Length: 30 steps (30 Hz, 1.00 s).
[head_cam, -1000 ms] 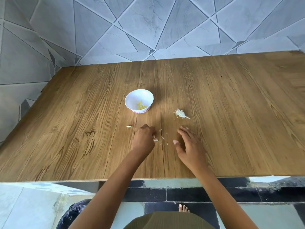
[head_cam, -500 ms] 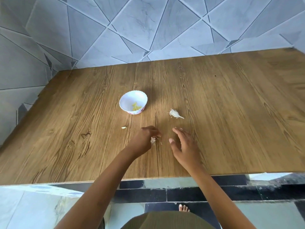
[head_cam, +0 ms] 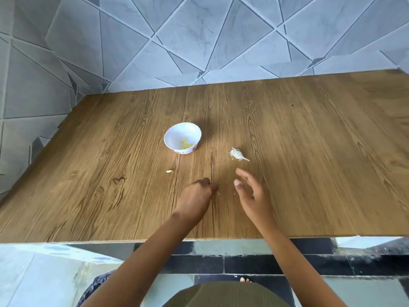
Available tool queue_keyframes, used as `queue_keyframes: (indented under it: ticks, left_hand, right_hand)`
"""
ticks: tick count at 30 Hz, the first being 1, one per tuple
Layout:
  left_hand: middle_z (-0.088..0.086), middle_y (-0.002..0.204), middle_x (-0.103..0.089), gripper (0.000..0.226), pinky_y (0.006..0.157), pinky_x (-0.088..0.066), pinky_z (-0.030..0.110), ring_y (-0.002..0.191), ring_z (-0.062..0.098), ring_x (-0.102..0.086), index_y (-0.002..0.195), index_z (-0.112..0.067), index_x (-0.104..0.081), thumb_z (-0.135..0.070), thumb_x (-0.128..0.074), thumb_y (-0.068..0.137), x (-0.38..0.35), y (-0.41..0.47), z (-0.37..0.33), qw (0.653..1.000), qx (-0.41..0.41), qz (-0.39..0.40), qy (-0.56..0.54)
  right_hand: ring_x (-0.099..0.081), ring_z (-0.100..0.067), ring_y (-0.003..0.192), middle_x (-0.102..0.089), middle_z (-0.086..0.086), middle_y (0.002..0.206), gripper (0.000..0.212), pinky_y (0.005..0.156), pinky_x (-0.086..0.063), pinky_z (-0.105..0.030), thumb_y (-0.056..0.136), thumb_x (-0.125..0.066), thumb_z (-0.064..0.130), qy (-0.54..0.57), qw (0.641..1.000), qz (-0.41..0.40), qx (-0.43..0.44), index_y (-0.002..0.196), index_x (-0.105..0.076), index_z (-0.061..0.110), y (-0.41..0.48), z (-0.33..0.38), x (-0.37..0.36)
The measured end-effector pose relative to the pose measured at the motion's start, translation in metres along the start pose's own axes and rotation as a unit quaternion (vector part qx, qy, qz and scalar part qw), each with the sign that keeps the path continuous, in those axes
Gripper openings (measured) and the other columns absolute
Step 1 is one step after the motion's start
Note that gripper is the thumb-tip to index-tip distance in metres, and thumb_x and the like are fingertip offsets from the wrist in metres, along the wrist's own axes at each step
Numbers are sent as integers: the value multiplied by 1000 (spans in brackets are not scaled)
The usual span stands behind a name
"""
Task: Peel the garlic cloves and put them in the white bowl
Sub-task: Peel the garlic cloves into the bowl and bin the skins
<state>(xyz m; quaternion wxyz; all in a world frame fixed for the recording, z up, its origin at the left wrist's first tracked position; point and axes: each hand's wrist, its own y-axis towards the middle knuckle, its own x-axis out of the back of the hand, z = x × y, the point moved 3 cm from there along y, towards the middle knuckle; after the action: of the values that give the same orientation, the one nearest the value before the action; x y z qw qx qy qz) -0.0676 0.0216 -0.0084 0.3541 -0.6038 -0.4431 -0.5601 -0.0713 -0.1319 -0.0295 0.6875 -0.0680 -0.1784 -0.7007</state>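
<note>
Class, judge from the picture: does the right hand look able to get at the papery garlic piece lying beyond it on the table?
Probably yes. The right hand is open, and the garlic piece lies a short way beyond it on the table, with only bare wood between them.

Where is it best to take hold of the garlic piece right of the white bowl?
Probably pinch the garlic piece across its wider body, not the thin tip pointing right. Come from above with the right hand, which is nearer; it lies flat on the table.
</note>
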Motion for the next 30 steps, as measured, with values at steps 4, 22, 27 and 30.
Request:
queue_keyframes:
  ticks: [4, 22, 27, 30]
  left_hand:
    - [5, 77, -71, 15, 69, -53, 31, 68, 17, -64, 81, -9, -73, 2, -63, 79, 14, 22, 20, 959, 119, -16, -258]
    - [3, 76, -68, 10, 57, -51, 33, 66, 21, -63, 80, -12, -68, -5, -62, 77, 31, 35, -58, 982, -17, -70, -176]
    - [3, 78, -72, 21, 65, -54, 30, 70, 18, -67, 84, -11, -72, 5, -60, 78, 28, 41, -39, 966, 14, -92, -241]
    - [9, 93, -73, 31, 77, -55, 35, 83, 22, -68, 99, -7, -73, 10, -52, 83, 20, 52, -14, 974, 61, -68, -206]
  right_hand:
    - [-59, 1, 106, -65, 4, 114, 21, 93, -45, -16, 98, -48, 19, 271, 948, -13, -165, 113, -62, 18, 4, 12, 8]
    - [-61, -15, 48, -61, -7, 52, 28, 49, -49, -25, 99, -39, 11, 599, 679, -80, -416, 77, -54, 3, 5, 26, 10]
    - [-61, -25, 77, -65, -17, 77, 34, 80, -51, -35, 101, -35, 16, 615, 673, -62, -407, 88, -59, -4, 7, 15, 7]
    - [-60, -27, 89, -63, -20, 93, 36, 85, -49, -37, 101, -32, 18, 614, 677, -61, -402, 96, -59, -6, 7, 8, 13]
